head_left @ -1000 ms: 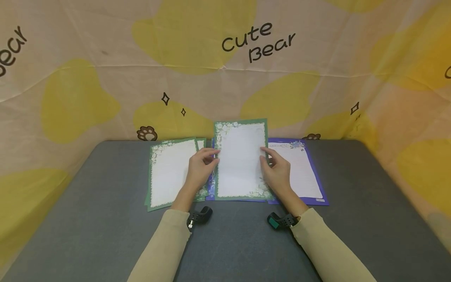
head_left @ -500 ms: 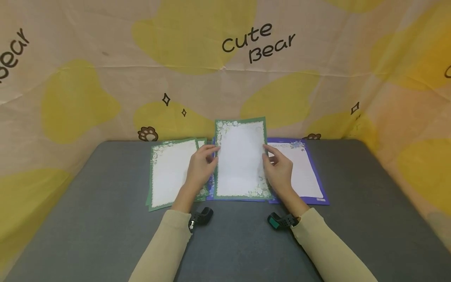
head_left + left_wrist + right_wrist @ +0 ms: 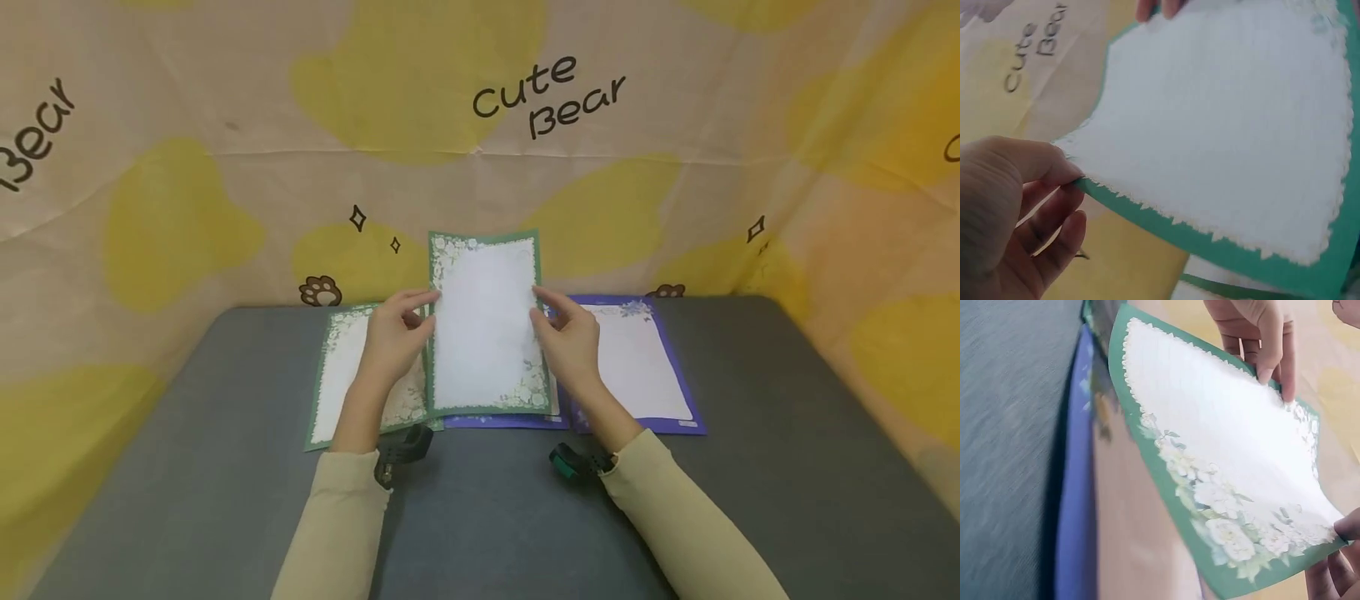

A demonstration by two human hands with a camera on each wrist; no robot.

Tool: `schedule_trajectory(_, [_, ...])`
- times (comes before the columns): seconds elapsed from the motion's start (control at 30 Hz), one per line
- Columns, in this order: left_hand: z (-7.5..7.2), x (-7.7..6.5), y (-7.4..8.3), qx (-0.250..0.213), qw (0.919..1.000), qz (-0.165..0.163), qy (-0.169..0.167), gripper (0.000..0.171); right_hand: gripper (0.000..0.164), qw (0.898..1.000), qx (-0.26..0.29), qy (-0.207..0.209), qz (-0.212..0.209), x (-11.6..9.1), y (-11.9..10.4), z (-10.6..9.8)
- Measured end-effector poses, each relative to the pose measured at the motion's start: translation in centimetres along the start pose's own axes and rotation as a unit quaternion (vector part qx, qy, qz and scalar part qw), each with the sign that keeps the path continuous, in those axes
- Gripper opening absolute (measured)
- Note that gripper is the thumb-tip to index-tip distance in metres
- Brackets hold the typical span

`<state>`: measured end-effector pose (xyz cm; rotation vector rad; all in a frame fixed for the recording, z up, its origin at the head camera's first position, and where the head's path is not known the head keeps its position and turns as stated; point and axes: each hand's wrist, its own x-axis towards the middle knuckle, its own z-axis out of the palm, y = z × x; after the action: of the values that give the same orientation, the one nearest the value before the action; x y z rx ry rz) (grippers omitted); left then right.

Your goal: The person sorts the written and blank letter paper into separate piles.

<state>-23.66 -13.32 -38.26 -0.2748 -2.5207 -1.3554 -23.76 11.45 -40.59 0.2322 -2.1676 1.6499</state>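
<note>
A green-bordered sheet of floral stationery paper [image 3: 486,325] is held up between both hands, clear of the stacks and bowed a little. My left hand [image 3: 392,333] pinches its left edge between thumb and fingers; the left wrist view has the thumb on the green border [image 3: 1141,215]. On the opposite edge, my right hand [image 3: 572,337] pinches it the same way. White flowers [image 3: 1229,531] fill a corner of the sheet in the right wrist view. Behind my left forearm lies a stack of green-bordered sheets [image 3: 337,367], partly covered.
Purple-bordered sheets [image 3: 637,367] lie to the right of the raised paper. Another purple-bordered sheet [image 3: 506,422] shows beneath it in the middle. The dark grey table [image 3: 480,517] ends at a patterned cloth backdrop [image 3: 637,100] with printed words.
Both hands have lifted the green-bordered sheet and carried it left, from over the middle pile toward the green stack. The grip on both edges is unchanged.
</note>
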Motion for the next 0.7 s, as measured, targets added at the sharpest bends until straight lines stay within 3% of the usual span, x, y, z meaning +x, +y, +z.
schedule_trajectory(0.07, [-1.1, 0.0, 0.0, -0.004, 0.9999, -0.006, 0.015, 0.036, 0.036, 1.0, 0.006, -0.014, 0.011, 0.2, -1.7, 0.7])
schedule_trajectory(0.2, [-3.0, 0.0, 0.0, -0.004, 0.9991, -0.018, 0.039, 0.036, 0.036, 0.999, 0.016, -0.03, 0.026, 0.8, -2.8, 2.1])
schedule_trajectory(0.3, [-4.2, -0.2, 0.1, -0.011, 0.9978, -0.032, 0.057, 0.036, 0.037, 0.999, 0.025, -0.039, 0.028, 1.4, -2.2, 3.1])
schedule_trajectory(0.5, [-6.2, -0.6, 0.4, -0.037, 0.9923, -0.049, 0.108, 0.034, 0.038, 0.996, 0.052, -0.055, 0.039, 1.8, -3.5, 4.8])
schedule_trajectory(0.7, [-7.9, -1.2, -0.3, -0.008, 0.9877, -0.085, 0.131, 0.035, 0.038, 0.994, 0.059, -0.077, 0.053, 1.6, -3.9, 7.7])
